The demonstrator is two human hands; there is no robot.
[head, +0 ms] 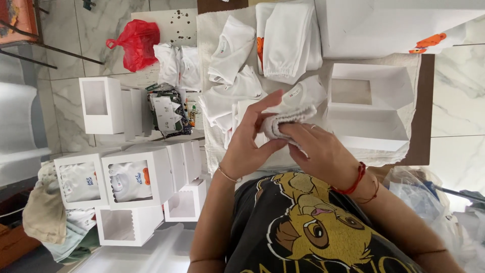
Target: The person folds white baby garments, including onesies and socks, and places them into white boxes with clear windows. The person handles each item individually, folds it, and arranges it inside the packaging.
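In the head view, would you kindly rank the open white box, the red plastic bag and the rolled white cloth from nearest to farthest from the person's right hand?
1. Rolled white cloth: held in the right hand, shared with the left hand.
2. Open white box: just beyond the hand, on its outer side.
3. Red plastic bag: far across, on the floor past the left hand.

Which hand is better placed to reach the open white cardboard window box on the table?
Probably the right hand: it holds the small folded white garment on the side nearest the open white cardboard window box; the left hand grips the far side.
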